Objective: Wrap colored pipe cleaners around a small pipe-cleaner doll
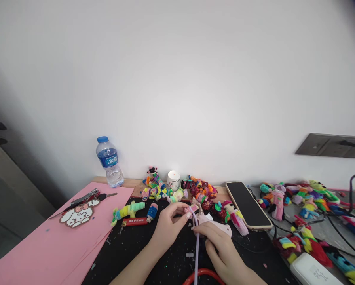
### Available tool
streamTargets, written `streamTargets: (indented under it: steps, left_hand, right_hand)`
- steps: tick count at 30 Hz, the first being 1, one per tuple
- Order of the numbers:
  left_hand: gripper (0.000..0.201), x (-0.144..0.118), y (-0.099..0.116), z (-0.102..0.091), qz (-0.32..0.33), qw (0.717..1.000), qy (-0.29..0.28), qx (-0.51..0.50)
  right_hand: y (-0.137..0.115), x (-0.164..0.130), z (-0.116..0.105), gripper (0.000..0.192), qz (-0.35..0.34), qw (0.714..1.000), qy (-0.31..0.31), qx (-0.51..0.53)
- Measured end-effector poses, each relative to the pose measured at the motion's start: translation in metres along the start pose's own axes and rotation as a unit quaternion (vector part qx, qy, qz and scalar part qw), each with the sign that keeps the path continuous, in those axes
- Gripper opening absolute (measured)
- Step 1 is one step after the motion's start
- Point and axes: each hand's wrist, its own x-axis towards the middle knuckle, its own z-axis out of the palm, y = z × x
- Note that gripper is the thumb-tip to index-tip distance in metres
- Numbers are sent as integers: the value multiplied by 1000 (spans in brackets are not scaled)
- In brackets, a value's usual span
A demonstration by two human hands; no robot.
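Both forearms enter from bottom edge, bare, angled inward so the hands meet at centre. Left hand (169, 221) palm down, wrist slightly raised, fingers curled, thumb and forefinger tips pinched together at its right side. Right hand (221, 247) just below and right of those fingertips, back of hand up, fingers bent and closed in a loose grip, knuckles forward.
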Motion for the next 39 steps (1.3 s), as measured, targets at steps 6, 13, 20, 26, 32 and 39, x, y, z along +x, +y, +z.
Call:
streamTargets:
  steps: [6, 13, 20, 26, 32, 39]
  left_hand:
    - [24, 0, -2, 0, -18, 1000, -5, -19]
    - [26, 1, -2, 0, -52, 995, -21, -82]
    - [25, 0, 3, 0, -126, 978, -17, -163]
    - [19, -1, 2, 0, -134, 967, -22, -217]
    - [17, -1, 1, -1, -147, 953, -31, -263]
    - [17, -2, 3, -1, -155, 948, -39, -275]
  right_hand:
    - [-2, 1, 0, 29, 11, 1000, 0, -10]
    - [1, 1, 4, 22, 17, 999, 5, -30]
    - [3, -1, 6, 19, 16, 999, 1, -34]
    - [5, -1, 8, 17, 23, 999, 1, -44]
    - [4, 0, 8, 16, 29, 998, -3, -52]
    - [3, 0, 8, 16, 38, 997, -10, -60]
